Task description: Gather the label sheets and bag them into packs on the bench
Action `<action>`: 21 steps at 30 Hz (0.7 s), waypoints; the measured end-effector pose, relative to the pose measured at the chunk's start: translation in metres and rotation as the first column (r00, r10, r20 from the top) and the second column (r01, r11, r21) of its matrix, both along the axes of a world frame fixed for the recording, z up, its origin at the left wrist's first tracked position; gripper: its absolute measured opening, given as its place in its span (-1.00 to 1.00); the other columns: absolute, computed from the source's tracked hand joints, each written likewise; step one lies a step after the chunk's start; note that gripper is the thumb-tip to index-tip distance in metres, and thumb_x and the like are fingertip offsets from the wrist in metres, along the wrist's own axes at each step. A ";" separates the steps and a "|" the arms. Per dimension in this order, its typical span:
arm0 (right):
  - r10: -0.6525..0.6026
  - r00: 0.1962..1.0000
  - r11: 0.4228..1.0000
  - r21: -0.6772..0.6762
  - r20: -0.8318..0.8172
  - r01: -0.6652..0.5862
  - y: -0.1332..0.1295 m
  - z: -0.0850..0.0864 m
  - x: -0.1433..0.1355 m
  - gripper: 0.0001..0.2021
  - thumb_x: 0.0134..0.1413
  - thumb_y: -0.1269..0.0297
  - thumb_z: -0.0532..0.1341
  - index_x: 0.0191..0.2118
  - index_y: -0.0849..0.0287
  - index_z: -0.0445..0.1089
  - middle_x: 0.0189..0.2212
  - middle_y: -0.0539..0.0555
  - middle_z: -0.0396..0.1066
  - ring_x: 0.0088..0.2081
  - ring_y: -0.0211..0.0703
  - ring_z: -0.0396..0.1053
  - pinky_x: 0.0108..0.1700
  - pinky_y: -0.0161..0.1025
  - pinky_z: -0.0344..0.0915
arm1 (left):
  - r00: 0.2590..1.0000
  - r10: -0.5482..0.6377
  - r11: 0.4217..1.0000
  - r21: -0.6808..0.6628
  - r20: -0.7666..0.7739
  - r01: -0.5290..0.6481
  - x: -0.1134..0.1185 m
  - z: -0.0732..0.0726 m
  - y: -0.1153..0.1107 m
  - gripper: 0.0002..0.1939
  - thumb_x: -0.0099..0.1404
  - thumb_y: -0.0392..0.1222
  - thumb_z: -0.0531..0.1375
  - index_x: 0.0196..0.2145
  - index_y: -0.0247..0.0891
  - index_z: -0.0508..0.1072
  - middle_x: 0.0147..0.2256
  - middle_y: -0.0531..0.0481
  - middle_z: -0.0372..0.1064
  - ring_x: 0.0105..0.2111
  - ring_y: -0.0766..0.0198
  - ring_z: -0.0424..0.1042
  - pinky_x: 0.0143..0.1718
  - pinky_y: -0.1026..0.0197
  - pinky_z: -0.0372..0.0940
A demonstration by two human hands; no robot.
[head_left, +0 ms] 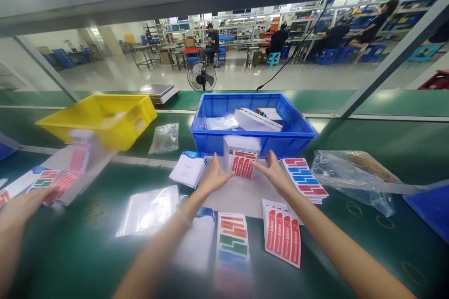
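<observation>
Head view: left hand (214, 176) and right hand (271, 170) both spread open, palms facing in, pressing the sides of an upright stack of red-label sheets (242, 156). The stack stands on the green tabletop (87, 252), just in front of the blue bin (252, 142). Blue bin holds white boxes and clear bags. Yellow bin (100, 119) at left, contents blurred. A co-worker's hand (26, 205) at far left touches label sheets (56, 182).
</observation>
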State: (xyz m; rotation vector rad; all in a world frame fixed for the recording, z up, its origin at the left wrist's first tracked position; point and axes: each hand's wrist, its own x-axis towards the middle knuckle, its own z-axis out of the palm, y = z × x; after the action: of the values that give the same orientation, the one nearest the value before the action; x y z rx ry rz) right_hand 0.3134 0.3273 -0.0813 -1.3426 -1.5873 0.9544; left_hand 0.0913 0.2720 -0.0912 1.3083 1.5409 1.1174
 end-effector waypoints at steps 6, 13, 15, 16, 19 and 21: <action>0.181 0.958 0.959 0.178 0.224 -0.222 -0.103 0.015 -0.015 -0.08 0.10 -0.05 0.24 0.42 0.08 -0.26 0.41 0.21 -0.18 0.40 0.14 -0.19 0.38 0.19 -0.15 | 0.999 0.048 0.996 0.082 -0.015 -0.047 -0.051 0.050 -0.133 -0.26 0.25 -0.01 0.23 0.30 -0.13 0.04 0.32 -0.19 0.05 0.31 0.02 0.06 0.29 -0.08 0.03; 0.391 0.593 0.607 0.287 0.704 -0.741 -0.227 -0.048 -0.101 0.03 -0.06 0.03 0.39 0.38 0.44 -0.13 0.31 0.55 0.00 0.33 0.42 -0.04 0.23 0.26 0.19 | 0.845 0.488 0.872 -0.175 0.218 -0.458 -0.057 0.027 -0.290 -0.51 0.16 0.13 0.27 -0.01 -0.14 0.45 0.10 -0.17 0.40 0.15 -0.13 0.32 0.19 -0.17 0.21; 0.380 0.591 0.574 0.319 0.712 -0.754 -0.240 -0.062 -0.114 -0.22 0.06 0.26 0.32 0.31 0.49 0.04 0.23 0.57 0.16 0.27 0.41 0.11 0.18 0.23 0.28 | 0.766 0.558 0.829 -0.258 0.321 -0.496 -0.049 0.011 -0.319 -0.58 0.09 0.15 0.29 -0.11 0.00 0.53 0.00 -0.05 0.50 0.11 -0.18 0.37 0.15 -0.20 0.26; 0.385 0.587 0.547 0.336 0.712 -0.767 -0.244 -0.065 -0.116 -0.38 0.12 0.39 0.24 0.27 0.49 0.13 0.19 0.54 0.24 0.24 0.36 0.19 0.16 0.19 0.32 | 0.743 0.567 0.823 -0.287 0.355 -0.491 -0.045 0.004 -0.330 -0.63 0.07 0.15 0.29 -0.16 0.07 0.56 -0.04 0.02 0.53 0.09 -0.20 0.39 0.12 -0.21 0.28; 0.407 0.565 0.440 0.388 0.718 -0.810 -0.251 -0.059 -0.111 -0.58 0.19 0.62 -0.01 0.14 0.45 0.32 0.07 0.41 0.43 0.12 0.16 0.39 0.09 0.04 0.41 | 0.702 0.555 0.830 -0.349 0.446 -0.435 -0.036 -0.010 -0.346 -0.74 0.07 0.16 0.28 -0.26 0.18 0.59 -0.16 0.13 0.59 0.04 -0.23 0.43 0.05 -0.25 0.32; 0.421 0.557 0.377 0.420 0.716 -0.826 -0.259 -0.045 -0.099 -0.59 0.25 0.59 -0.07 0.10 0.40 0.37 0.03 0.32 0.48 0.08 0.06 0.44 0.08 -0.05 0.42 | 0.635 0.526 0.848 -0.403 0.565 -0.344 -0.032 -0.016 -0.347 -0.73 0.08 0.16 0.27 -0.24 0.19 0.60 -0.20 0.14 0.60 0.04 -0.24 0.42 0.01 -0.27 0.33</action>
State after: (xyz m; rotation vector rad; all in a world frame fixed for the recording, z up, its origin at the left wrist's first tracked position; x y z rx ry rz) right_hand 0.2144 0.0687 -0.1261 -0.2930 -2.6622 0.2128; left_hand 0.0591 -0.0748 -0.1076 0.2564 1.3992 1.4218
